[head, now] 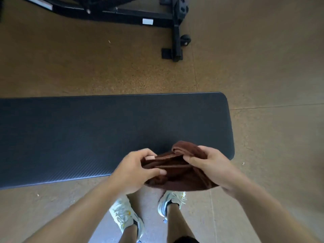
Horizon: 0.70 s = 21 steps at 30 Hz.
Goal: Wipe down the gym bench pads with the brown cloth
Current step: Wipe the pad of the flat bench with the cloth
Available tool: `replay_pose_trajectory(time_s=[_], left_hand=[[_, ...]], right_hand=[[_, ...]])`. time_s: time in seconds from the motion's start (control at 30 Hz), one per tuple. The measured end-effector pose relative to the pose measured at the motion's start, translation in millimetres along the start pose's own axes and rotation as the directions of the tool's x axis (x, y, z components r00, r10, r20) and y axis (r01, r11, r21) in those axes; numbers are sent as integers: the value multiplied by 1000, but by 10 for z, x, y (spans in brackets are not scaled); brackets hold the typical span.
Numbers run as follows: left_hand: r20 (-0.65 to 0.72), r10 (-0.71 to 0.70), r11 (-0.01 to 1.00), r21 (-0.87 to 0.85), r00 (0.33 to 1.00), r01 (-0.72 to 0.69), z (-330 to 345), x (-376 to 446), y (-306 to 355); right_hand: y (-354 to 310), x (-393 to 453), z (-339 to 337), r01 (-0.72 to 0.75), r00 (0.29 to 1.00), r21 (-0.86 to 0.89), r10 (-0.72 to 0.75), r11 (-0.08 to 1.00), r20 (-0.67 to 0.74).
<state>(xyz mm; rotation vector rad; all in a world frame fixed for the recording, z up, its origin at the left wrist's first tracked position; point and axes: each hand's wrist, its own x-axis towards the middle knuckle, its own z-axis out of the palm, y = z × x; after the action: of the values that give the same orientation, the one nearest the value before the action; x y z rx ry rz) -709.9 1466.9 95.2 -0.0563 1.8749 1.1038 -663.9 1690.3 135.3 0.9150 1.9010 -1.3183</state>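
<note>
A brown speckled floor [87, 72] covers the room. At the top stands a black metal frame [122, 13] with a small wheel [185, 40] and a white label [147, 21]. Two light sneakers [126, 214] stand on the floor below.

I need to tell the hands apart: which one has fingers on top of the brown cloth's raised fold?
The right hand; the left hand pinches the cloth at its lower edge.
</note>
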Motion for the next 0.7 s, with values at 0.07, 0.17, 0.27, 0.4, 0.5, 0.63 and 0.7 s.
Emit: replay_pose_trajectory(time_s=[0.07,0.17,0.27,0.4,0.5,0.63,0.7], left_hand=[[15,15,997,76,1000,-16,40,234,317],[-88,77,986,158,993,-62,107,583,838],[-274,110,985,161,955,-67,206,935,1308],[-332,-37,993,98,942,73,290,1297,1802],[-181,-225,971,46,957,237,434,1356,1860],[-301,-186,969,101,936,225,623,1380,1606],[-372,-119,988,47,921,147,650,1362,1522]], right_hand=[[-26,-29,-457,-43,999,218,42,975,10],[-41,76,-1018,33,976,253,23,967,-217],[-48,168,-1380,168,907,203,-71,965,-415],[-146,208,-1646,311,843,186,-180,932,-507],[-358,148,-1789,428,768,94,-307,899,-561],[-768,121,-1950,591,676,-113,-567,798,-471],[-907,147,-2026,606,660,-238,-647,759,-381]])
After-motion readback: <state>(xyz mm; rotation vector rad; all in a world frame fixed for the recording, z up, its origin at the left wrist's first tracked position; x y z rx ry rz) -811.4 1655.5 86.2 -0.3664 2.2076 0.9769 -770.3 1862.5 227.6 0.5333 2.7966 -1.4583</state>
